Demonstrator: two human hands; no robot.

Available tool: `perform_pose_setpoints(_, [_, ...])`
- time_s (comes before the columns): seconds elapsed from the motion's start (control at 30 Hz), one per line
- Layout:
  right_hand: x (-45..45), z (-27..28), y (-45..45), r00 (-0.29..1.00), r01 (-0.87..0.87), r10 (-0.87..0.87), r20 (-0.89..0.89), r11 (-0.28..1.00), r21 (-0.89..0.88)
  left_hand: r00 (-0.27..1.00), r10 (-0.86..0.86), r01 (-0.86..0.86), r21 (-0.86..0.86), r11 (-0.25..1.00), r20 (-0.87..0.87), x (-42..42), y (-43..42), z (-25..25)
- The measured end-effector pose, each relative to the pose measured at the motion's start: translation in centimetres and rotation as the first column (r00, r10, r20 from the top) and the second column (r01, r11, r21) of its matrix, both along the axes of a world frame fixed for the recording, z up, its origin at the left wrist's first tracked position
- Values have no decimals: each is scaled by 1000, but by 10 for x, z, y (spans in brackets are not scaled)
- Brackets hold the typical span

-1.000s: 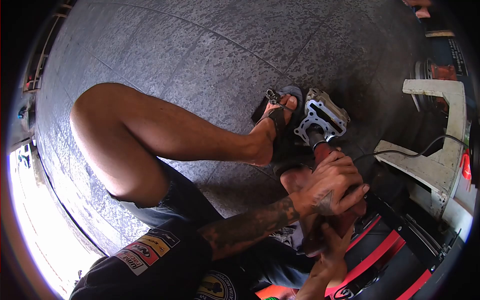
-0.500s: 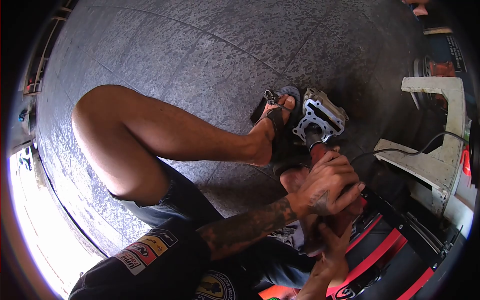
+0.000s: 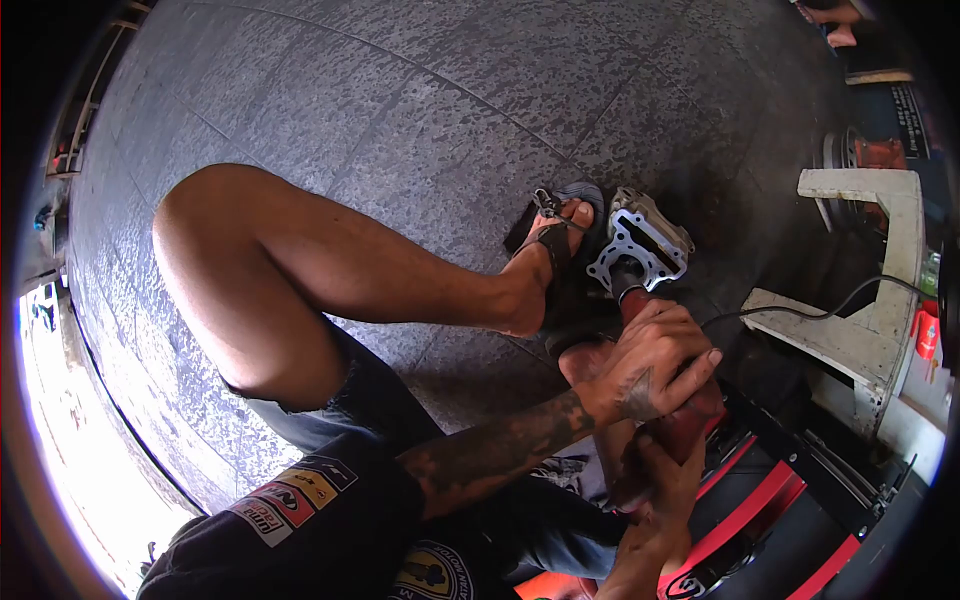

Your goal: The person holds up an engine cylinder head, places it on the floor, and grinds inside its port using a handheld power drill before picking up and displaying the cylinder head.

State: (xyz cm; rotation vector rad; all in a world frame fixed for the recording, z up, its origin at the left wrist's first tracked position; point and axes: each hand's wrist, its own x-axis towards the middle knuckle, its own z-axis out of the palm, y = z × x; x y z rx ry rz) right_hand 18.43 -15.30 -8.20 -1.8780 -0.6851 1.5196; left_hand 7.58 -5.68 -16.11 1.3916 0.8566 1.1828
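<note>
Left hand point(image 3: 655, 352), right hand point(image 3: 668, 475): grip clamped on red tool point(image 3: 698, 412). We should hold it square to the metal block point(image 3: 654, 246).

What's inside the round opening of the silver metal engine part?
At the opening in the engine part sits the dark front end of the elongated red power tool. Whether it reaches inside is hidden, as is the inner wall behind it.
</note>
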Motion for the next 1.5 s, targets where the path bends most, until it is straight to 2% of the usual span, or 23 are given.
perform_pose_setpoints(0.07, [1, 1, -1, 999, 36, -35, 30, 998, -53, 1000, 13, -13, -4, 1000, -9, -2, 1, 3])
perform_pose_setpoints(0.17, [-2, 10, 0, 998, 43, -43, -36, 999, -17, 999, 42, -42, 8, 999, -21, -3, -3, 11])
perform_pose_setpoints(0.27, [16, -9, -10, 996, -37, 31, 78, 996, 79, 999, 45, -45, -18, 999, -5, 1, 0, 5])
perform_pose_setpoints(0.37, [13, -7, -3, 993, 46, -48, 110, 999, 23, 999, 36, -36, -35, 999, -7, 0, 7, 1])
perform_pose_setpoints(0.4, [8, 5, 5, 995, 52, -47, 86, 997, -50, 1000, -3, 2, -39, 999, -30, -3, 9, 3])
perform_pose_setpoints(0.47, [3, 18, 9, 997, 53, -45, 60, 991, -126, 999, 34, -34, -14, 999, -23, 0, 5, 8])
perform_pose_setpoints(0.53, [1, 21, 6, 998, 61, -57, 36, 992, -110, 997, 74, -74, 5, 997, -19, 2, 0, 9])
perform_pose_setpoints(0.67, [-1, 17, 1, 994, 98, -105, -37, 985, -145, 1000, 18, -18, 10, 1000, -25, 4, -2, 4])
perform_pose_setpoints(0.73, [2, 1, -8, 986, 166, -166, -5, 984, -68, 999, 3, -2, 25, 1000, -40, 5, -2, 1])
perform_pose_setpoints(0.77, [5, -5, -11, 985, 169, -170, -6, 983, -67, 999, 25, -24, 31, 999, -36, 6, -2, 1])
perform_pose_setpoints(0.87, [11, -12, -22, 993, 103, -107, 42, 990, 95, 999, 29, -28, 40, 999, -35, 8, -6, 5])
perform_pose_setpoints(0.9, [10, -11, -27, 990, 142, -142, -2, 983, 113, 999, 13, -12, 40, 999, -38, 8, -9, 7])
perform_pose_setpoints(0.97, [12, -13, -31, 983, 180, -175, -49, 976, 126, 999, 1, 1, 48, 999, -46, 6, -11, 9])
perform_pose_setpoints(1.07, [14, -18, -29, 994, 72, -60, -94, 989, 132, 998, -13, 17, 68, 998, -58, 5, -7, 4])
perform_pose_setpoints(1.17, [5, -17, -20, 990, 85, -66, -127, 985, 148, 998, -11, 16, 80, 997, -57, 4, -4, -1])
perform_pose_setpoints(1.27, [3, -18, -29, 996, 37, -23, -87, 985, 168, 999, -27, 30, 97, 995, -40, 3, -7, 3])
perform_pose_setpoints(1.33, [-18, -13, -31, 989, 131, -141, 32, 966, 222, 999, -43, 46, 106, 993, -34, 1, -8, 3])
perform_pose_setpoints(1.47, [-22, -26, -42, 986, 168, -167, -24, 959, 228, 995, -102, 104, 119, 988, -21, -4, -6, -7])
perform_pose_setpoints(1.5, [-19, -26, -38, 991, 135, -136, 3, 985, 111, 995, -101, 102, 134, 986, -20, -4, -3, -9])
